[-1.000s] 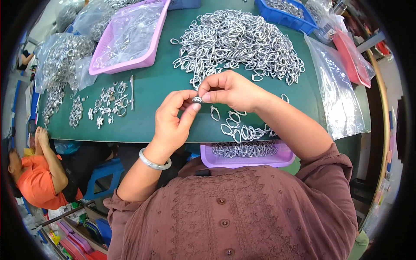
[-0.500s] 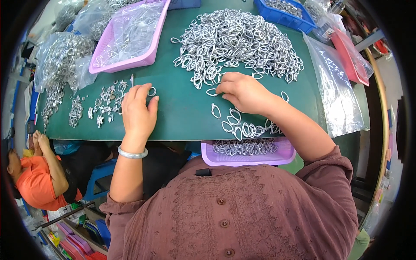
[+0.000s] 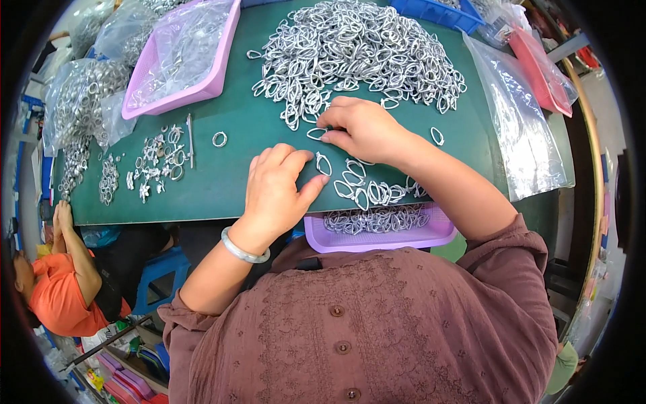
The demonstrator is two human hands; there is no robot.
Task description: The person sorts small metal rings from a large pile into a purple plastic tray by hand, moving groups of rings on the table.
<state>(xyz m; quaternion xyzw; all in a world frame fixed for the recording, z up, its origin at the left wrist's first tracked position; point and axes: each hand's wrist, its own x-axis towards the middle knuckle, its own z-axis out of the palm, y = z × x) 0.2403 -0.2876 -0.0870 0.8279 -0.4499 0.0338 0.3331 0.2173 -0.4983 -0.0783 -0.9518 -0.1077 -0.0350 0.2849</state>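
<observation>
A large heap of silver-grey, pointed-oval metal rings (image 3: 356, 47) lies on the green tabletop (image 3: 235, 182). At its near edge my right hand (image 3: 367, 131) is closed, thumb and fingertips pinching one oval ring (image 3: 313, 134). My left hand (image 3: 279, 192), with a pale bangle at the wrist, is open. Its thumb and forefinger are apart beside another oval ring (image 3: 324, 164), close to it; I cannot tell whether they touch it. Several more oval rings (image 3: 377, 193) lie loosely grouped below my right forearm, and a single one (image 3: 437, 136) sits to its right.
A purple basket (image 3: 313, 236) of oval rings sits below the table edge. On the left are small metal pieces (image 3: 158, 161), a round ring (image 3: 219, 139), a pink basket (image 3: 215, 81) and bagged parts (image 3: 87, 94). A clear bag (image 3: 521, 128) lies right; a person in orange (image 3: 67, 296) sits left.
My left hand has moved right, from near the small round ring to the loose oval rings. My right hand has shifted slightly left, still at the heap's near edge. The whole view has shifted a little.
</observation>
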